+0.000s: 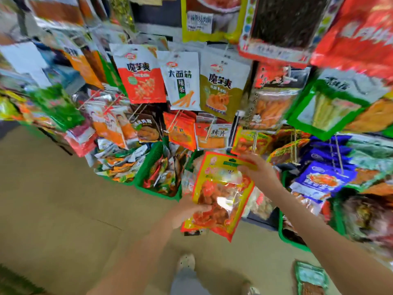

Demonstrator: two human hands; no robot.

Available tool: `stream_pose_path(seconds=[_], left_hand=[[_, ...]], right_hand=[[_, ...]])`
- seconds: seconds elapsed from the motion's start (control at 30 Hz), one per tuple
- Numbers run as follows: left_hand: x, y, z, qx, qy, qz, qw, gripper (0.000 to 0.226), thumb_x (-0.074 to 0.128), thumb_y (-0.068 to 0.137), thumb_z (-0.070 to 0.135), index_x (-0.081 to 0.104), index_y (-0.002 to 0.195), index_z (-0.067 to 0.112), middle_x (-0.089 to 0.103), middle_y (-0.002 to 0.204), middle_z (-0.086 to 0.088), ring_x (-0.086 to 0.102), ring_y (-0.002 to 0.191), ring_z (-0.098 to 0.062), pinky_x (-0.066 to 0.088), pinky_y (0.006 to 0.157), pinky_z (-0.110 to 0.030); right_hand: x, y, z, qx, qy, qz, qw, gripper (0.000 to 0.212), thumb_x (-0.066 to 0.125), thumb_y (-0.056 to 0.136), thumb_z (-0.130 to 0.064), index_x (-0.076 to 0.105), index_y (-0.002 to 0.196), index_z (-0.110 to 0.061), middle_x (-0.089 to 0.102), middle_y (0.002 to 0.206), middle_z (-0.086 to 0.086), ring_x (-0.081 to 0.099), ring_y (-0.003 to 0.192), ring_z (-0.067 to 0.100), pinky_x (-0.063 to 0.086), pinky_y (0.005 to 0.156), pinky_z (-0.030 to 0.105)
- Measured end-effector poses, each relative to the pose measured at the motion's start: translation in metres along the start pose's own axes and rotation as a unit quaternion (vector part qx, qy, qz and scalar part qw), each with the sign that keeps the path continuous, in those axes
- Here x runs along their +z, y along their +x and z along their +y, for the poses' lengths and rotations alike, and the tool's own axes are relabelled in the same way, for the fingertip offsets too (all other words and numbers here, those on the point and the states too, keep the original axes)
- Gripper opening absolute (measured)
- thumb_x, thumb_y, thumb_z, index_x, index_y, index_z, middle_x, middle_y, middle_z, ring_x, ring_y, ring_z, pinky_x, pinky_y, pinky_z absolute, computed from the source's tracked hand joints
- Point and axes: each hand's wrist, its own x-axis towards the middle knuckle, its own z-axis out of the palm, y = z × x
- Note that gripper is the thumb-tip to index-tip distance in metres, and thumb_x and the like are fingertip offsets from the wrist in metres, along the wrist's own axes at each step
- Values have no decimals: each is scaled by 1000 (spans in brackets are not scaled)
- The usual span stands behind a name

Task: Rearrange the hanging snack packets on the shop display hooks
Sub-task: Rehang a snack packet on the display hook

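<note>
I have the red-and-yellow snack packet (pixel 221 194) in both hands, in front of the lower part of the display and above the green baskets (pixel 156 165) of loose snacks. Its long axis runs away from me, from the bottom edge near my left hand up to the green-printed header, which leans a little to the right.

My right hand (pixel 255 170) is the nearer one to the rack. It pinches the header at its upper right corner, fingers curled over the front. My left hand (pixel 190 209) grips the lower left edge, with fingertips wrapped onto the clear window.

What matters next is the header's place under the row of hanging orange-yellow packets (pixel 249 141). They look like the same kind, and they sit just above and beyond my right hand. I judge the header has to rise and go forward to meet a hook there. I cannot make out the hook tip itself, since that part is blurred and crowded.
</note>
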Motion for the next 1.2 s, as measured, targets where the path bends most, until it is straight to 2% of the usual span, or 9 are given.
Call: stream_pose_path(seconds=[0.07, 0.17, 0.27, 0.37, 0.5, 0.7, 0.87, 1.07, 1.2], left_hand=[[-11, 7, 11, 11, 40, -35, 999, 37, 78, 73, 12, 65, 108, 19, 69, 105, -1, 65, 90, -11, 51, 75, -16], [-17, 18, 41, 62, 67, -59, 994, 36, 74, 78, 15, 61, 111, 25, 68, 108, 4, 63, 100, -12, 48, 92, -29], [-7, 39, 81, 177, 44, -8, 983, 32, 70, 83, 22, 55, 110, 29, 63, 107, 12, 59, 104, -6, 45, 88, -19], [17, 68, 106, 287, 244, -1, 926, 24, 65, 87, 25, 64, 111, 23, 62, 98, 17, 58, 95, -4, 45, 84, -19], [55, 135, 105, 277, 447, 32, 850, 24, 54, 93, 32, 67, 103, 14, 66, 90, -7, 60, 84, -24, 37, 61, -30], [88, 230, 76, 243, 393, 71, 884, 25, 52, 94, 27, 67, 98, 7, 66, 92, -14, 61, 90, -30, 39, 68, -34], [94, 285, 67, 237, 336, 121, 904, 22, 48, 97, 20, 66, 107, 12, 68, 100, -14, 60, 97, -31, 35, 72, -33], [99, 307, 73, 285, 268, 177, 903, 19, 49, 96, 21, 66, 98, 13, 68, 86, -9, 60, 85, -30, 37, 76, -34], [104, 315, 69, 302, 198, 190, 913, 24, 54, 94, 30, 67, 101, 12, 67, 76, -7, 61, 72, -28, 43, 76, -37]], right_hand=[[4, -1, 0, 38, -28, 8, 999, 16, 67, 83, -12, 66, 99, -15, 61, 89, 2, 55, 81, 15, 40, 69, 26], [7, -5, 10, 34, -40, 11, 999, 12, 62, 87, -10, 67, 95, -17, 61, 85, 1, 55, 79, 17, 40, 66, 20], [5, 0, 29, 17, -92, 21, 995, 18, 58, 87, -2, 69, 101, -8, 65, 92, 12, 57, 85, 24, 43, 78, 32], [0, 16, 54, 19, -105, 27, 994, 17, 61, 85, -1, 70, 98, -6, 63, 86, 5, 56, 86, 23, 44, 81, 39], [-4, 50, 100, 43, -60, 47, 996, 9, 61, 83, 0, 69, 89, 2, 58, 72, 1, 53, 75, 18, 43, 71, 39], [5, 104, 187, 105, -17, 65, 992, 24, 62, 85, -17, 57, 62, -12, 44, 57, -4, 41, 57, 11, 32, 59, 33], [11, 153, 210, 118, -7, 123, 985, 2, 69, 82, -19, 68, 83, -20, 53, 70, -12, 48, 65, 1, 36, 58, 11], [6, 178, 211, 56, -2, 175, 983, 12, 63, 84, -5, 68, 87, -16, 57, 85, -13, 52, 89, 14, 36, 78, 25], [8, 186, 218, 65, 36, 187, 980, 18, 62, 85, -8, 61, 76, -24, 58, 81, -14, 54, 80, 7, 37, 75, 23]])
